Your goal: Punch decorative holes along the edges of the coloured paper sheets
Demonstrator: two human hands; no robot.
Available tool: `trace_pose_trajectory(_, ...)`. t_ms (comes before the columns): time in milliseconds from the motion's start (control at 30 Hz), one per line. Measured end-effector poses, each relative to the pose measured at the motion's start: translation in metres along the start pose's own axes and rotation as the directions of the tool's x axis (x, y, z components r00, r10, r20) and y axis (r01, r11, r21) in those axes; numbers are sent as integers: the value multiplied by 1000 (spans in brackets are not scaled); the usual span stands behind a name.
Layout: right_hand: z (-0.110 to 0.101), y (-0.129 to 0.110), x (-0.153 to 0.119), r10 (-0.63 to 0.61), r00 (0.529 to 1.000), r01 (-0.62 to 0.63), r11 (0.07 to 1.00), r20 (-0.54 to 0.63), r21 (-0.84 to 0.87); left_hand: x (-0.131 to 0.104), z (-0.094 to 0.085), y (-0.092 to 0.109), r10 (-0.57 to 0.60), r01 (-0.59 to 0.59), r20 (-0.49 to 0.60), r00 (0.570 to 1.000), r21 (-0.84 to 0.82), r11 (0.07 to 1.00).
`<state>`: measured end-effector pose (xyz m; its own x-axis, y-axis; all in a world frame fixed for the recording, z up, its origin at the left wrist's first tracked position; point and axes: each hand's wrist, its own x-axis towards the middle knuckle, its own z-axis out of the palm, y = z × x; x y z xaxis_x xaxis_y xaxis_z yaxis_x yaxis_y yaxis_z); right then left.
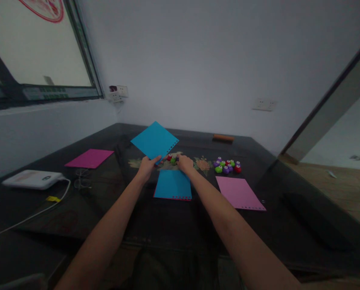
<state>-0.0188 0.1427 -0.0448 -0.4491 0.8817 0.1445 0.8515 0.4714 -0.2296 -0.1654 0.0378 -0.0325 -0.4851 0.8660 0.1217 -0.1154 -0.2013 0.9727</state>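
Note:
My left hand pinches the lower corner of a blue sheet and holds it raised and tilted above the table. Just beyond a second blue sheet, which lies flat over a reddish one, my right hand is closed beside a few small red and green balls with eyes. Whether its fingers grip one of them is too small to tell. To the right sits a cluster of several purple, green and red balls. A pink sheet lies in front of that cluster.
A magenta sheet lies at the left of the dark table. Nearer are a white device with a cable and a pair of glasses. An orange-brown object sits near the back wall.

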Motion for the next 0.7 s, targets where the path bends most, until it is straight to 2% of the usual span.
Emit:
trace_pose_trajectory(467,-2,22,-18,-112,991,115,993,-73,40,-5,7,0,-10,10,-1,1000,-26,1000)
trace_pose_trajectory(700,3,20,-15,-82,994,86,995,-75,47,-6,11,-7,23,-27,46,999,90,996)
